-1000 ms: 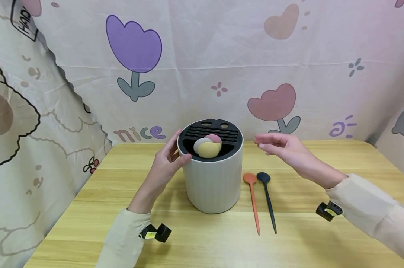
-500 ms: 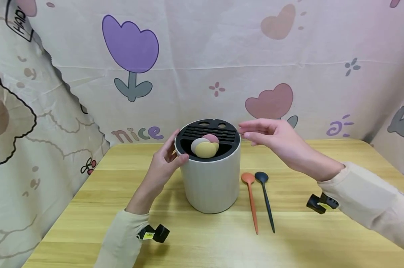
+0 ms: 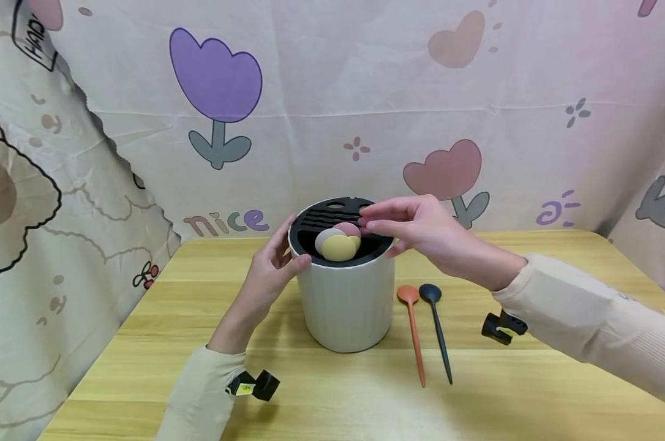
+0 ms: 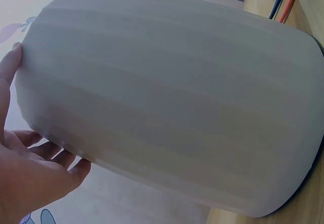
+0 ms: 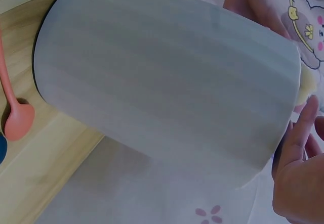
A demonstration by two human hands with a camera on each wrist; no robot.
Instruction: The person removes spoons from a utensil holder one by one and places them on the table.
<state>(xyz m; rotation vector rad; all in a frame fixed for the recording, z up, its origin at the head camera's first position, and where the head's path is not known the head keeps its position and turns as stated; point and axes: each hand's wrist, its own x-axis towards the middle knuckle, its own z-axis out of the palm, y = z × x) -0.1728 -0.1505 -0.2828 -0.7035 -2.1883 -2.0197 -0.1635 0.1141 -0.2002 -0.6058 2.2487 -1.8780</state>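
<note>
A white ribbed utensil holder (image 3: pixel 346 309) stands upright on the table, topped by a black slotted insert (image 3: pixel 321 222) with round holes at the back. Several rounded pastel pieces (image 3: pixel 339 247), yellow, pale grey and pink, stick up from its front opening. My left hand (image 3: pixel 267 269) grips the holder's left rim, thumb in front and fingers round the side. Over the right part of the insert is my right hand (image 3: pixel 420 229), fingers loosely extended, fingertips right at the pink piece. In the right wrist view, a finger (image 5: pixel 298 130) reaches past the rim beside a yellow piece (image 5: pixel 307 85).
To the right of the holder, an orange spoon (image 3: pixel 414 334) and a dark spoon (image 3: pixel 439 334) lie side by side, bowls pointing away. The wooden table (image 3: pixel 172 367) ends at a patterned cloth (image 3: pixel 321 73) hanging behind. Small black cameras are strapped to both sleeves.
My right hand has moved left from beside the holder, past its rim and over the insert to the pastel pieces. The left hand has stayed on the rim.
</note>
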